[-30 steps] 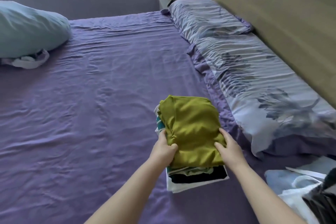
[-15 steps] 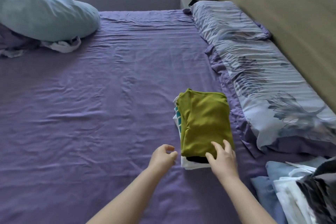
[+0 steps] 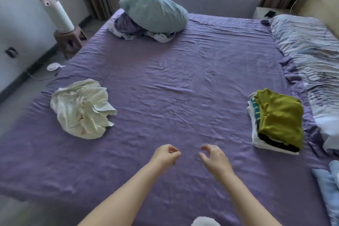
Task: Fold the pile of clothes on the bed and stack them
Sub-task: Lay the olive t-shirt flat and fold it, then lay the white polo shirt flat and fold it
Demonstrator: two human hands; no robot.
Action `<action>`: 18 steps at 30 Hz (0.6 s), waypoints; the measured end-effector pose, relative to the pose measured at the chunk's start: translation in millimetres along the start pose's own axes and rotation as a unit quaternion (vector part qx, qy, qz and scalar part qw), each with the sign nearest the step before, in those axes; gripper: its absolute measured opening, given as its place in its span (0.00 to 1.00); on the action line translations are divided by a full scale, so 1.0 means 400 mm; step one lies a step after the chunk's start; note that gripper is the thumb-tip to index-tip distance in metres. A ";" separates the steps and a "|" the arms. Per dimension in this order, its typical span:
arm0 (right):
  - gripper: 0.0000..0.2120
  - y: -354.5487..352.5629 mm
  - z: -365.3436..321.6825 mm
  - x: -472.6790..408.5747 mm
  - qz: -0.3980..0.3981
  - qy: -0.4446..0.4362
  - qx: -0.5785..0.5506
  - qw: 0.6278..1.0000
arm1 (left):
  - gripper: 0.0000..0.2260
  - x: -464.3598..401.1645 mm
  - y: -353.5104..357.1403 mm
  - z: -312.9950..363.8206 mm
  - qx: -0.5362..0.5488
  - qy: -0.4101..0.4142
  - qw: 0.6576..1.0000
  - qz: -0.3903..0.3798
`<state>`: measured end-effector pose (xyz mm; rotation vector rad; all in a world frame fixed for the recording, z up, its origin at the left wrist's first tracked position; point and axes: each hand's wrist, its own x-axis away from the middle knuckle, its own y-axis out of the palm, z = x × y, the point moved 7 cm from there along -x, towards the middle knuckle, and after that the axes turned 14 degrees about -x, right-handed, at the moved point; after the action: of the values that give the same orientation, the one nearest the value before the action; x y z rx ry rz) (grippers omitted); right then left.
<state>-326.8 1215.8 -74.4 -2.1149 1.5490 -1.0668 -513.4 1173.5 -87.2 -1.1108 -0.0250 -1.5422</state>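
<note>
**Both hands empty over the sheet, stack at right**

Your left hand (image 3: 166, 154) hovers over the purple sheet (image 3: 183, 82) near the bottom centre, fingers loosely curled, thumb close to the fingertips, holding nothing. Your right hand (image 3: 214, 158) hovers just beside it, apart from it, fingers bent and relaxed, also holding nothing. Whether either hand touches the sheet, you cannot tell.

The stack (image 3: 275, 124) of folded clothes sits on the sheet at the right, well apart from both hands, just beside the patterned pillows (image 3: 311, 57) along the headboard side. The green top (image 3: 282, 115) lies uppermost; dark, teal-striped and white layers show at the edges under it.

One unfolded white garment (image 3: 82, 110) lies crumpled on the left part of the sheet, well apart from the stack and from your hands.

At the far end a pale blue pillow (image 3: 154, 11) rests on a heap of mixed cloth (image 3: 132, 29). Light blue fabric (image 3: 326, 187) shows at the right edge, near corner. Off the bed at left, a pink and white fan (image 3: 49, 0) stands on a brown stool (image 3: 68, 40).
</note>
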 end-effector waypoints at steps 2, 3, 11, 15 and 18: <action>0.17 0.107 -0.096 0.061 -0.016 -0.012 0.000 1.000 | 0.07 0.090 -0.099 -0.122 -0.002 -0.008 1.000 0.027; 0.17 0.156 -0.143 0.089 -0.022 -0.017 -0.003 1.000 | 0.08 0.134 -0.146 -0.179 0.001 -0.012 0.999 0.042; 0.16 0.506 -0.516 0.282 -0.091 -0.087 0.022 0.992 | 0.09 0.421 -0.472 -0.580 0.013 -0.041 0.990 0.135; 0.16 0.627 -0.656 0.330 -0.127 -0.120 0.058 0.983 | 0.08 0.500 -0.576 -0.724 0.020 -0.065 0.983 0.170; 0.17 0.695 -0.727 0.335 -0.147 -0.146 0.098 0.973 | 0.08 0.524 -0.632 -0.806 0.027 -0.083 0.978 0.188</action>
<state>-706.8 1041.8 -2.5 -2.2827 0.9761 -0.9010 -881.7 913.8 6.5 -1.1248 0.0283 -1.1041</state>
